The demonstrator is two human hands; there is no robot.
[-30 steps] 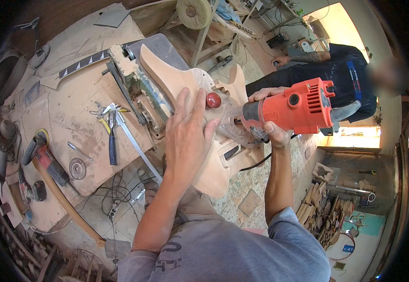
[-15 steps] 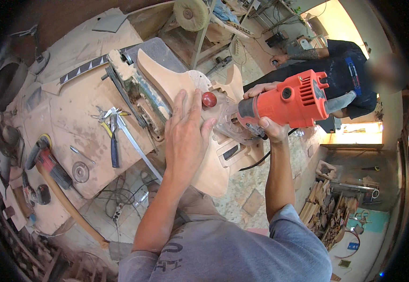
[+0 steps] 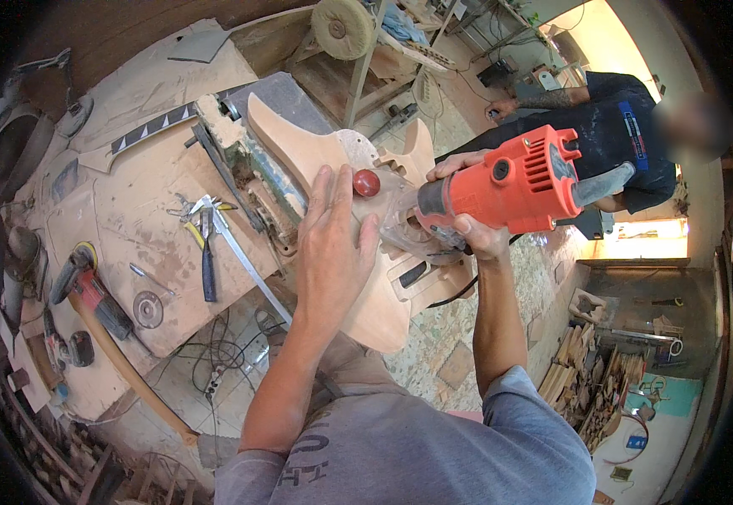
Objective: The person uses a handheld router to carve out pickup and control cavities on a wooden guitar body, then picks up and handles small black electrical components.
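Note:
A pale wooden electric guitar body (image 3: 379, 318) with two horns and routed cavities is held at the bench edge by a vise (image 3: 257, 168). My left hand (image 3: 328, 248) lies flat on its face, fingers stretched out, fingertips close to a round red knob (image 3: 366, 183). That knob belongs to the clear base of a red router (image 3: 514, 185), which rests on the body and leans to the right. My right hand (image 3: 486, 238) is wrapped around the router's lower housing, thumb on the near side. The bit and the spot under it are mostly hidden.
On the dusty bench (image 3: 189, 311) lie a caliper (image 3: 248, 257), pliers (image 3: 207, 265), a disc (image 3: 147, 309) and an angle grinder (image 3: 101, 303). Tangled cables (image 3: 219, 349) are on the floor below. A person (image 3: 610, 139) stands at the far right. Wood offcuts (image 3: 594, 379) are stacked at right.
The router has slid slightly to the left over the guitar body, my right hand moving with it. Its red knob is now closer to my left fingers, which stay flat on the wood.

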